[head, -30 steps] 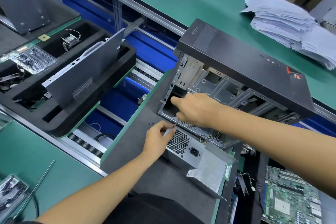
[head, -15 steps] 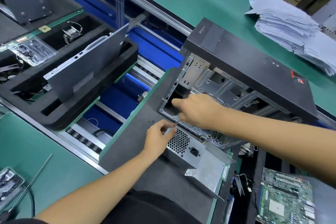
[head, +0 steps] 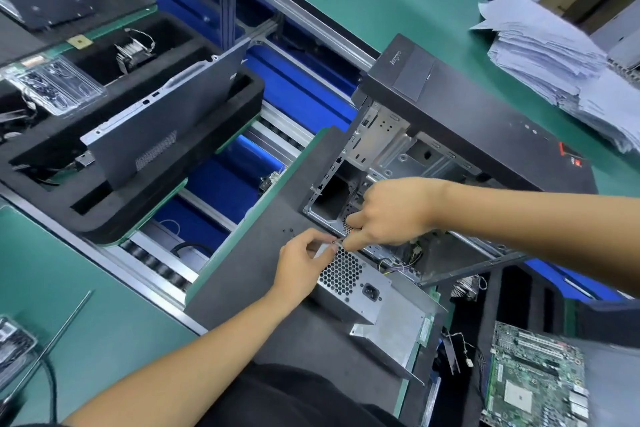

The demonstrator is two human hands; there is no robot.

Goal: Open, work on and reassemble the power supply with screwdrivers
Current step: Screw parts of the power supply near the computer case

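Observation:
The silver power supply [head: 349, 284], with a honeycomb grille and a mains socket, lies on the dark mat [head: 249, 274] in front of the open black computer case [head: 460, 128]. Its wires run into the case. My left hand [head: 303, 265] pinches a small grey part at the supply's upper corner. My right hand [head: 389, 215] reaches across the case opening with curled fingers and pinches a thin tool, mostly hidden, whose tip meets my left fingertips.
A black foam tray [head: 104, 204] at the left holds a case side panel [head: 166, 128]. A motherboard [head: 533, 381] lies at the bottom right and a paper stack [head: 561, 55] at the far right. Small screws [head: 287, 230] sit on the mat. A long metal rod [head: 62, 333] lies at the lower left.
My right hand has come down from the case opening to the power supply's corner, where it meets my left fingertips. My left hand has stayed in place.

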